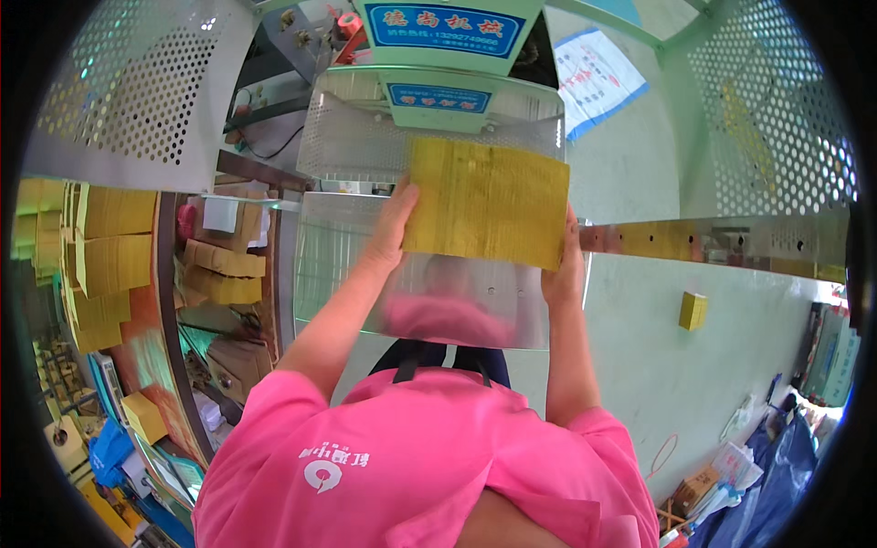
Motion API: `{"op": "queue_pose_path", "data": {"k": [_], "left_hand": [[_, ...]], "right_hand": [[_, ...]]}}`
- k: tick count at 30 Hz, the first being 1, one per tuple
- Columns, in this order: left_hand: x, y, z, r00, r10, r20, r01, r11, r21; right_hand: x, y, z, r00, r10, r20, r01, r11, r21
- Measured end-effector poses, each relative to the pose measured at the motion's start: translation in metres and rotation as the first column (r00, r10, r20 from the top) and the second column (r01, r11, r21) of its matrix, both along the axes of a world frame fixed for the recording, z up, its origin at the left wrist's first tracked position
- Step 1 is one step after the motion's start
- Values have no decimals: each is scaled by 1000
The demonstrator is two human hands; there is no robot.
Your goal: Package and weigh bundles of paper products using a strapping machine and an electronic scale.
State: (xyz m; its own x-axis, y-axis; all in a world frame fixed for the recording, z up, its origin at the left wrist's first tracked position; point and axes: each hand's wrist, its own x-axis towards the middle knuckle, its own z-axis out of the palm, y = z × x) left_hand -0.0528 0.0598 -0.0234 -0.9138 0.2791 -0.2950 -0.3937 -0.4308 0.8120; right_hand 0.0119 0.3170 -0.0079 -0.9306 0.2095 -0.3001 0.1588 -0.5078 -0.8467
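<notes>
Between my two hands is a block of yellow paper (pixel 487 203), its broad face finely lined and a little darker near the top. My left hand (pixel 394 225) grips its left edge, and my right hand (pixel 567 253) clasps the right edge near the lower corner. The fingers are partly hidden behind the block. It is held over a shiny metal tray (pixel 340 274) at the front of a machine. Behind the block rises a steel panel (pixel 352 123) with small perforations, partly covered by it.
Perforated metal guards (pixel 137 91) (pixel 776 110) flank the machine. At left stands a wooden rack (pixel 167 315) beside stacks of yellow paper (pixel 114 237). A rusty rail (pixel 713 245) runs to the right. A small yellow block (pixel 692 310) lies on the floor, and a white sack (pixel 598 80) farther off.
</notes>
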Motion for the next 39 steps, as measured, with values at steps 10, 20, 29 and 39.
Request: {"op": "queue_pose_path", "data": {"k": [10,20,29,39], "left_hand": [[-3,13,-9,993,89,-71,-88,996,26],[-2,18,0,992,117,-37,-117,993,-2],[-1,39,9,990,133,-55,-136,990,-48],[-8,44,-7,997,77,-14,-78,991,-109]], "right_hand": [[-16,-9,-7,995,45,-88,-36,994,107],[-21,-2,-34,978,126,-165,-122,992,35],[-18,5,-28,982,59,-179,-70,996,-54],[-20,15,-43,994,-10,-111,4,999,-51]]}}
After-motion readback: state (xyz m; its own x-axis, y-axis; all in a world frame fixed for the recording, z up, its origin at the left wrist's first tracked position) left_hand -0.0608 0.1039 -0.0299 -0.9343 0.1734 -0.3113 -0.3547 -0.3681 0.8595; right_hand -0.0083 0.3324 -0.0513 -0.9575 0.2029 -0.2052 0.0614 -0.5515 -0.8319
